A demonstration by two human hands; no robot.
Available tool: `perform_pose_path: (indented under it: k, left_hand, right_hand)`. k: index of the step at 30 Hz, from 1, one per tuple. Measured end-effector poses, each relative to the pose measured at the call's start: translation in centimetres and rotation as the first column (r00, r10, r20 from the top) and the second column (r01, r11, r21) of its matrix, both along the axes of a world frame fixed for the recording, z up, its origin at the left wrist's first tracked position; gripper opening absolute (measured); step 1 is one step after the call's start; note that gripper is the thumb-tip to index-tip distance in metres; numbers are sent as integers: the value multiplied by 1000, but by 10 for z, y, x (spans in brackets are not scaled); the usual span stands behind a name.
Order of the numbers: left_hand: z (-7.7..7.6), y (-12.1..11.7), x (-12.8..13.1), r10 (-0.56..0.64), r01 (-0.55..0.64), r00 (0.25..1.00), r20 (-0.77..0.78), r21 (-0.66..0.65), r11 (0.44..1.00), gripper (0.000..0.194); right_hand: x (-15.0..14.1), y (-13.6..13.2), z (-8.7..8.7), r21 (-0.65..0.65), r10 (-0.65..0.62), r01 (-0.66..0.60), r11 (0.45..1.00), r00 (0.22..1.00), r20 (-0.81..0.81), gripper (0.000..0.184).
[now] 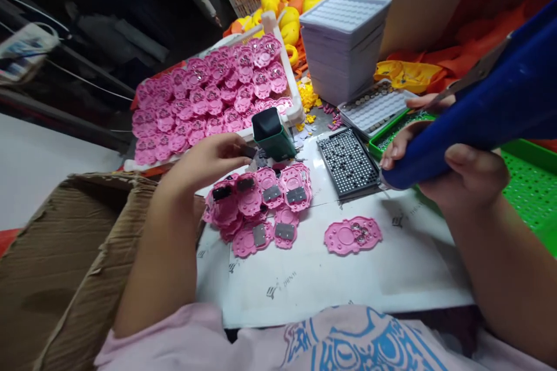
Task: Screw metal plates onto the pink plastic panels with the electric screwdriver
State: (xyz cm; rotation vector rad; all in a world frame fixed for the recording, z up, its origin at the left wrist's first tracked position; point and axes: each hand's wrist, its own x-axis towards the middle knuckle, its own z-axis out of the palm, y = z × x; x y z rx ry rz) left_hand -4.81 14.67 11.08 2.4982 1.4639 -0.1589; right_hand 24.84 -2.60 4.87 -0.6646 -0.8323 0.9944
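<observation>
While gripping the driver (474,101) in the right hand (472,177), with fingers wrapped round its blue barrel, points its tip down and leftward, beyond and right of the lone plate (346,236); cannot tell whether in contact with the rack (350,162), just beyond the lone plate; pinches a dark piece (249,152) in the left hand (209,159), with thumb and fingertips closed to a narrow gap, left of and beyond the lone plate; has the heap (250,200) of pink plates close by that hand, left of the lone plate, several with grey covers; has the lone plate flat on the sheet (304,290), pink, with shiny metal at its right end, clear of both hands; faces the green box (278,144) beyond the heap, left of and beyond the lone plate; has, farther that way, the crate (294,90) of pink parts; has green trays (533,153) right of the lone plate.
</observation>
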Motion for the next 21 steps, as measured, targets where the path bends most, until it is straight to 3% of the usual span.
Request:
perform_pose_path:
  k: [3,5,7,10,13,17,21]
  left_hand:
    - [4,-60,15,-95,72,924,370,74,995,28]
    - [-4,-95,29,-247,258,813,527,54,965,16]
    - [-20,-120,43,-323,383,733,599,29,923,17]
    - [-46,-141,58,-406,455,697,592,73,887,23]
    - [-68,-151,66,-486,448,702,521,207,870,22]
    - [-84,-162,73,-515,339,727,453,416,844,9]
    - [-94,-168,82,-590,362,711,383,520,774,11]
  right_hand:
    - [-1,2,0,-1,-25,25,1000,1000,-8,49]
    - [-2,5,0,18,-76,76,997,997,-18,49]
    - [-3,7,-1,35,-110,110,993,994,-16,50]
    - [-2,7,-3,40,-84,83,996,996,29,51]
    - [-2,6,-4,48,-43,42,998,999,30,48]
    - [-3,4,-4,47,-5,4,999,1000,27,47]
    - [-4,4,-3,67,-3,-1,998,998,62,46]
